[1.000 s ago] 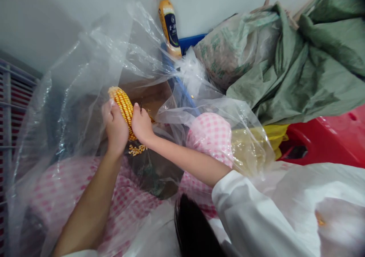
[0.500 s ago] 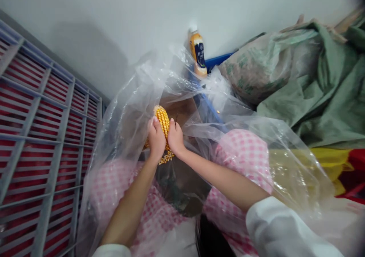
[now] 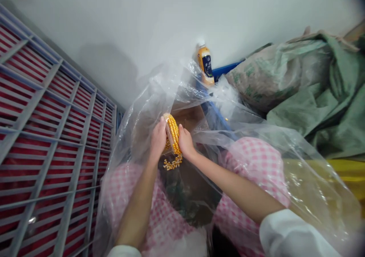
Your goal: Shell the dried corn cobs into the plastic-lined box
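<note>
An ear of corn (image 3: 175, 134) with yellow kernels stands tilted between my two hands, over the opening of a clear plastic bag. A pale strip without kernels runs down its left side. My left hand (image 3: 158, 138) is closed on the ear's left side, thumb near the pale tip. On the other side my right hand (image 3: 186, 142) is closed against the ear, its thumb pointing up. A thin dark spike shows faintly above that thumb; what it belongs to is hidden. Loose corn kernels (image 3: 172, 163) lie below the ear.
The clear plastic bag (image 3: 137, 108) spreads over my knees in pink checked cloth (image 3: 256, 162) and around a cardboard box (image 3: 196, 116). A slatted crate (image 3: 57, 135) stands left. Behind are a drink bottle (image 3: 205, 65), a blue crate edge (image 3: 218, 114) and green sacking (image 3: 308, 105).
The ear has turned so that its pale bare strip shows. My left hand's fingers have shifted along its left side. The whole view has swung slightly, moving everything right and down.
</note>
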Demonstrator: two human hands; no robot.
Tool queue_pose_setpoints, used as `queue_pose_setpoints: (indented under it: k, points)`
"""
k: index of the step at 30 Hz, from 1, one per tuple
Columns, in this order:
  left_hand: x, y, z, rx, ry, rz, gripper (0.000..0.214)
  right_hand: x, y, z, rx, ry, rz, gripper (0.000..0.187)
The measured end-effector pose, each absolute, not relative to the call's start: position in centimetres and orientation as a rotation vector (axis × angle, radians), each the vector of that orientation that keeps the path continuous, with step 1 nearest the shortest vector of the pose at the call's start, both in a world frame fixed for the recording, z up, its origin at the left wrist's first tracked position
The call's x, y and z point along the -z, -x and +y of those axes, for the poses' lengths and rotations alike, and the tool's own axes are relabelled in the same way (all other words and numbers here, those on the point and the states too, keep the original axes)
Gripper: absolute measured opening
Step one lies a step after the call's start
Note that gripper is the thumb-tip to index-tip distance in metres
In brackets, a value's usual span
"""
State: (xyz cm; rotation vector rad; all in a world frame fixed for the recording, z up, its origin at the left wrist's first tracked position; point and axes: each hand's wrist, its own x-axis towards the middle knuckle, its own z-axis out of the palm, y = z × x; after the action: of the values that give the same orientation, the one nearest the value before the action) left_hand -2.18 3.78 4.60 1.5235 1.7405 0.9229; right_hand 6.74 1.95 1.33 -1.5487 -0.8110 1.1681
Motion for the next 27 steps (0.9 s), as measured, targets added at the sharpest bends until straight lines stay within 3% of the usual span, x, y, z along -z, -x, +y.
queue_pose_setpoints:
  k: [27]
  points:
    - [-4.2,2.2,3.4,-0.766,-1.673,1.918,0.061,-0.4,-7.5,1.8,-1.196,1.559,-0.903,0.045]
